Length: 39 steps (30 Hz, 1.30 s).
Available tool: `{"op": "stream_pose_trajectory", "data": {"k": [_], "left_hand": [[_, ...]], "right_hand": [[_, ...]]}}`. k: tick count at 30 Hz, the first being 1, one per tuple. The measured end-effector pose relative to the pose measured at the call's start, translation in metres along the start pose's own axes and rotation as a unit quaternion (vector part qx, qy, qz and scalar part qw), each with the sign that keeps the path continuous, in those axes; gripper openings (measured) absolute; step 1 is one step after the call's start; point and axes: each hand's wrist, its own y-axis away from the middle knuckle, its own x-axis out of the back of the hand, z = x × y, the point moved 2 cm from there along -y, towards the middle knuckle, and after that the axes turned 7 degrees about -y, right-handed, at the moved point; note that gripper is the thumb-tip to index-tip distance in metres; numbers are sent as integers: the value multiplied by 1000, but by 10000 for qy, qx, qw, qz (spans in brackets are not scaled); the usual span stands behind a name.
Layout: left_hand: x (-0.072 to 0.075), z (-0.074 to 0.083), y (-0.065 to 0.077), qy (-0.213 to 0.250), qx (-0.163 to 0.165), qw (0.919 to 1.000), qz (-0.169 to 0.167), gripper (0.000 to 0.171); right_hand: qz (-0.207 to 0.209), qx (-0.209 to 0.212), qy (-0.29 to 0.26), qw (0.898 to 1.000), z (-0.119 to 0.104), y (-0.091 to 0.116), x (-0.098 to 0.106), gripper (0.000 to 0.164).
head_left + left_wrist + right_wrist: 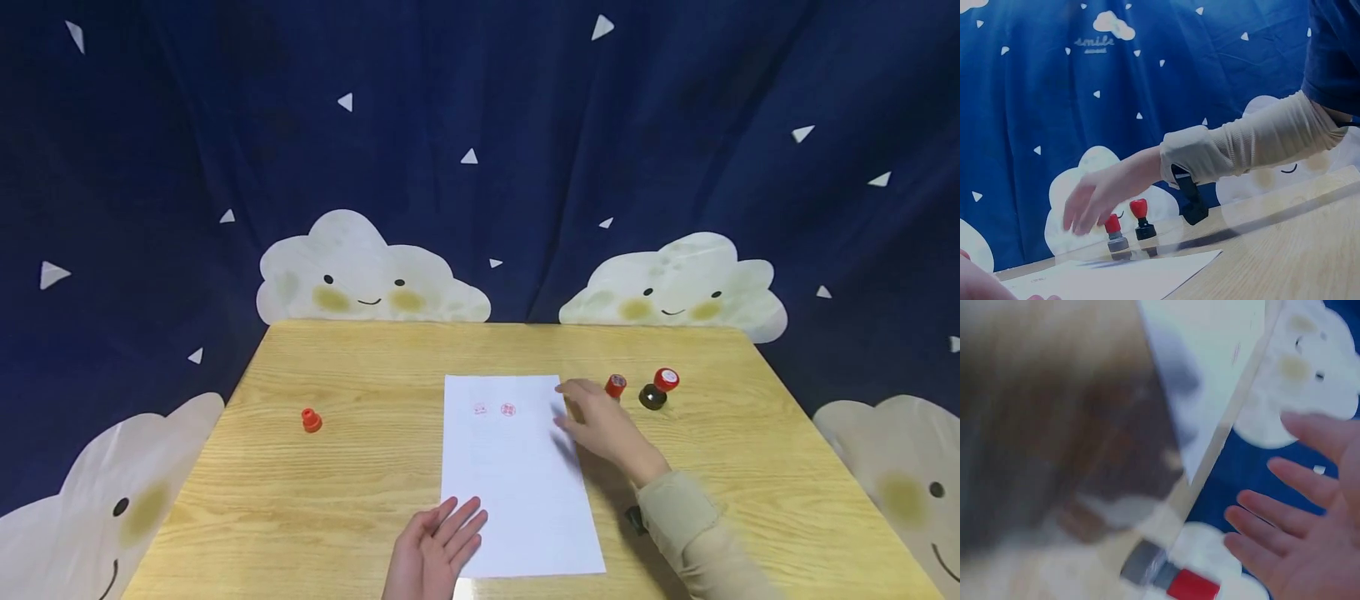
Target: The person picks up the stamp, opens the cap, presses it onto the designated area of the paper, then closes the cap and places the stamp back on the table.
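Observation:
A white sheet of paper (517, 492) lies on the table, with two small red stamp prints near its top, one round print (508, 409) and one paler print (480, 408). My left hand (435, 550) is palm up at the sheet's lower left corner, fingers extended and holding nothing. Above the sheet's upper right edge hovers my right hand (603, 425), its fingers apart and empty in the right wrist view. Just beyond it stands a stamp with a red handle (616, 385), partly hidden; its grey base (1117, 242) shows in the left wrist view.
Right of that stamp stands another stamp with a red top (666, 380) and black base (652, 397). A small red cap-like piece (311, 420) sits on the left side of the wooden table (360, 483). A dark blue curtain (420, 108) with clouds hangs behind.

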Motion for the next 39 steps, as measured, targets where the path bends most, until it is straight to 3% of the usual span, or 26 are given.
{"op": "stream_pose_trajectory", "data": {"k": [7,12,21,31,39], "left_hand": [[3,0,1,-35,-23,10000,-19,59],[6,-1,4,6,29,10000,-14,61],[9,3,9,-47,-1,10000,67,60],[15,9,14,128,94,9997,163,57],[18,15,18,194,-23,9997,110,58]], "right_hand": [[-1490,-294,-245,9881,-22,19,-34,89],[-1956,-525,-299,9788,-26,27,-45,99],[-2056,-438,-115,9776,-32,29,-55,101],[-2045,-623,-93,9768,-38,31,-57,102],[-2117,-465,-54,9762,-43,30,-56,100]]}}
